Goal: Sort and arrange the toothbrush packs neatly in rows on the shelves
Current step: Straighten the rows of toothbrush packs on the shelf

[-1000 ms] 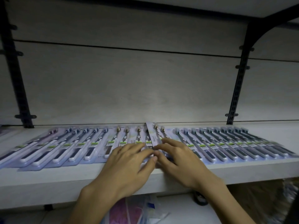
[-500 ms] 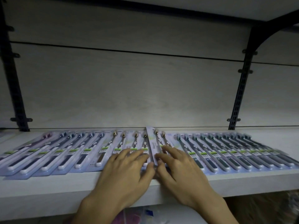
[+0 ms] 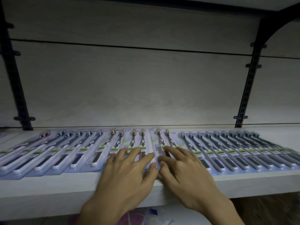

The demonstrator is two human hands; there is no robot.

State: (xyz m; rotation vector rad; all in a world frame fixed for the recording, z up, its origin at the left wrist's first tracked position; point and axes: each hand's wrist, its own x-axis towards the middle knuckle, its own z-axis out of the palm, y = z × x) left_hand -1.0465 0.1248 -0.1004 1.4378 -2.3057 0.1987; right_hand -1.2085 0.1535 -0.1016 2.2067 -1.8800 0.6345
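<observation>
— Toothbrush packs (image 3: 215, 153), where are they?
— Lying flat in one overlapping row on the shelf (image 3: 48, 192). Fingers (image 3: 134, 151) of the left hand (image 3: 128, 172) are spread, pressing a middle pack (image 3: 139, 143).
— And the right hand (image 3: 183, 172)?
— Its spread fingers rest on the next pack (image 3: 159, 143), thumbs touching. Black brackets (image 3: 246, 88) stand behind.

Both bare hands, left hand (image 3: 128, 172) and right hand (image 3: 183, 169), are showing no gloves, rings, watches or sleeves, forearms uncovered.
</observation>
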